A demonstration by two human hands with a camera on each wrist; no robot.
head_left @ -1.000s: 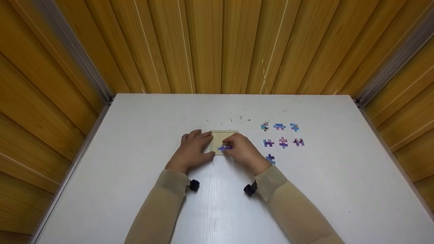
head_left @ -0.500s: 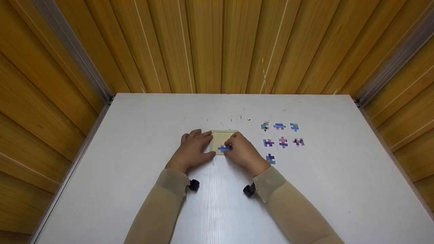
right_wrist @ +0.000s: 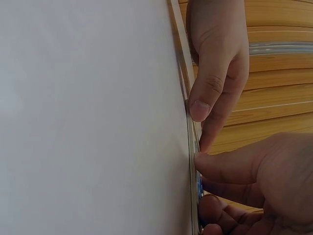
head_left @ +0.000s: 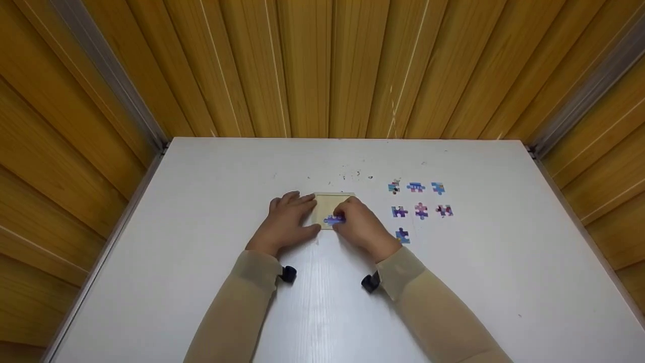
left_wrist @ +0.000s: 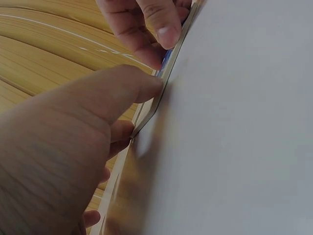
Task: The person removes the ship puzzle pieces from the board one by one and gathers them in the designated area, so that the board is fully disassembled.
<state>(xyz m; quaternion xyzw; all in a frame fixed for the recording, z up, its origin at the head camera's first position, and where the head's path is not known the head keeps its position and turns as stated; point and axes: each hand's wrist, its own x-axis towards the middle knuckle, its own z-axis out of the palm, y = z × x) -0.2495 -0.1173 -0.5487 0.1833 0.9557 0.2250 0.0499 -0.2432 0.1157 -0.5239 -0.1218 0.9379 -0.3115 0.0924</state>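
Observation:
A small square wooden puzzle tray (head_left: 327, 203) lies at the middle of the table. My left hand (head_left: 288, 224) holds its left side, thumb at the near corner and forefinger at the far one. In the left wrist view that thumb (left_wrist: 149, 88) rests on the near edge. My right hand (head_left: 364, 224) is over the tray's right part, its bent fingers and thumb pinching a blue and purple jigsaw piece (head_left: 332, 220) low in the tray by the near edge. The fingers hide the right end of the piece. The right wrist view shows the right thumb (right_wrist: 225, 165) at the tray edge.
Several loose jigsaw pieces lie in rows right of the tray, among them a pink one (head_left: 421, 210) and a blue one (head_left: 438, 188). The nearest piece (head_left: 402, 235) is close to the right wrist. Dark specks dot the white table (head_left: 227, 166) behind the tray.
The piece under my right fingers was tilted up a second ago and now lies flatter in the tray. My right hand has shifted very slightly; my left hand has stayed put.

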